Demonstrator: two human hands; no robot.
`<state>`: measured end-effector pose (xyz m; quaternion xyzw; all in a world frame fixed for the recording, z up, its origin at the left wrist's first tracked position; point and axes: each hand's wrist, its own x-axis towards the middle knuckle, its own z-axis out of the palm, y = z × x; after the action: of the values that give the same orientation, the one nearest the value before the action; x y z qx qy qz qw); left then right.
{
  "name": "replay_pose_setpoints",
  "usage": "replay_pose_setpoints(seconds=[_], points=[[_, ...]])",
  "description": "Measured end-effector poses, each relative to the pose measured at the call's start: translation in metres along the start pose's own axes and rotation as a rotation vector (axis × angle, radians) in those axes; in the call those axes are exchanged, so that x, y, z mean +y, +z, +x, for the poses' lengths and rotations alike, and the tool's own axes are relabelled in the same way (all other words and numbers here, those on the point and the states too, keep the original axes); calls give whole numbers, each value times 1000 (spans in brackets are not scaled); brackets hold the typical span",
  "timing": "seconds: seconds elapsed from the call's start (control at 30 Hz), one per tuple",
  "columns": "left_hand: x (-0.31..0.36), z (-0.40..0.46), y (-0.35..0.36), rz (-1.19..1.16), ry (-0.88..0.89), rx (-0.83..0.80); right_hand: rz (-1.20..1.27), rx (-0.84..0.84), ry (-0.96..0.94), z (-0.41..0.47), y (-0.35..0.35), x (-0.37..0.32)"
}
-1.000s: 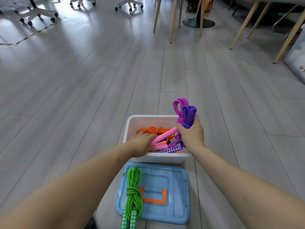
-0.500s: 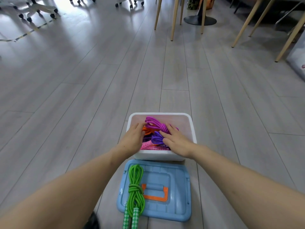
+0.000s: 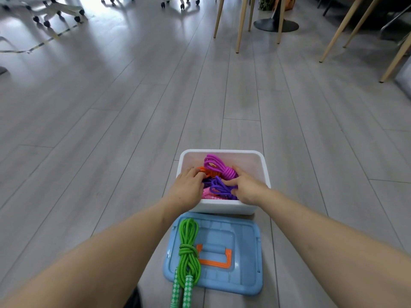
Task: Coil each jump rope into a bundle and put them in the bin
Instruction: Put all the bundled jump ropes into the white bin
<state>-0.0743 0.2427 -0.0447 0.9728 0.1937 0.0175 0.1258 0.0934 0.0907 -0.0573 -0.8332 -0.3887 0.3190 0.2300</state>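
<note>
A white bin (image 3: 263,172) stands on the floor in front of me. Inside lie a magenta rope bundle (image 3: 219,168), a purple rope bundle (image 3: 219,185) and an orange rope bundle (image 3: 210,172), with pink checkered handles (image 3: 208,194) low in the bin. My left hand (image 3: 188,187) rests over the bin's left side, its fingers on the orange rope. My right hand (image 3: 244,187) lies on the purple and magenta bundles, fingers partly curled against them. A coiled green rope (image 3: 189,247) with checkered handles lies on the blue lid (image 3: 242,274), close to me.
The blue lid with an orange handle (image 3: 214,257) lies flat on the grey wooden floor right before the bin. Wooden chair and table legs (image 3: 240,25) stand far ahead and at the right. Wheeled chair bases (image 3: 55,12) sit at the far left.
My right hand brought the purple and magenta bundles down from above the bin into it. Both hands now rest on the ropes inside. The green rope stayed on the lid.
</note>
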Motion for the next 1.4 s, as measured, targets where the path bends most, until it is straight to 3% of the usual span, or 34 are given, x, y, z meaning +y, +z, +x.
replay_pose_setpoints(seconds=[0.13,0.3,0.37,0.5,0.6,0.7,0.8,1.03,1.2,1.3,1.4], points=[[7,-20,0,-86,-46,75,-183,84,-26,-9,1,-8],[26,-77,-5,-347,-114,295,-148,535,-355,-72,22,-21],[27,-106,-1,-383,-152,350,-134,583,-381,-101,43,-27],[13,-146,25,-547,-413,199,2,563,-228,-131,95,-36],[-3,-163,45,-594,-632,-75,122,287,19,-133,136,-44],[-9,-172,60,-611,-655,-261,295,120,230,-127,167,-50],[-8,-178,66,-649,-633,-314,149,84,309,-114,190,-50],[-1,-191,60,-1047,-681,-191,321,158,347,-129,179,-73],[16,-187,13,-1434,-587,-95,649,199,221,-145,140,-93],[27,-174,-10,-1468,-526,20,837,233,165,-147,115,-107],[36,-161,-24,-1447,-446,38,974,256,130,-143,91,-119]])
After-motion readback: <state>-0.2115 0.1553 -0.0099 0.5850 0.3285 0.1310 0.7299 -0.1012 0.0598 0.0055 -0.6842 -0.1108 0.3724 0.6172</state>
